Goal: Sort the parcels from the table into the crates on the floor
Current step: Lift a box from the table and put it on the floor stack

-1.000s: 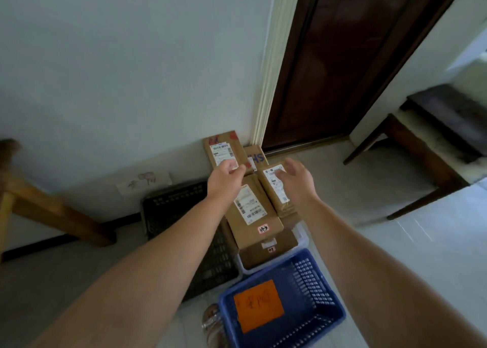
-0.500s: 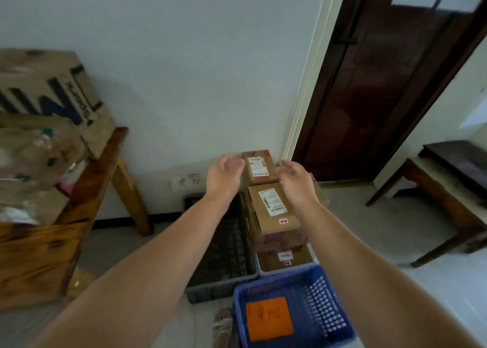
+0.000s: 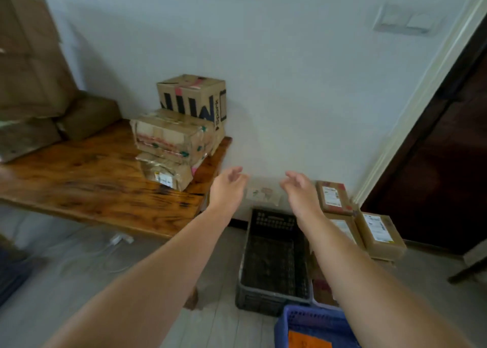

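- Fingers [image 3: 234, 172] of my left hand [image 3: 226, 189] are loosely curled and apart, holding nothing; those of my right hand [image 3: 300, 192] are the same, palms turned toward each other
- both hands hover in the air above the far end of the black crate [image 3: 274, 263], touching no parcel
- wooden table [image 3: 87, 179] at left has a glossy, grainy orange-brown top
- stack of parcels [image 3: 171, 147] sits at the table's right end: crumpled cardboard boxes wrapped in shiny tape, the lowest with a small white label I cannot read
- behind the stack stands a bigger box [image 3: 195, 97] with bold black lettering, partly hidden
- black crate on the floor is a lattice plastic bin, and I see nothing in it
- small brown boxes [image 3: 379, 231] with white barcode labels are piled just right of it
- blue basket [image 3: 311, 324] at the bottom edge carries an orange tag
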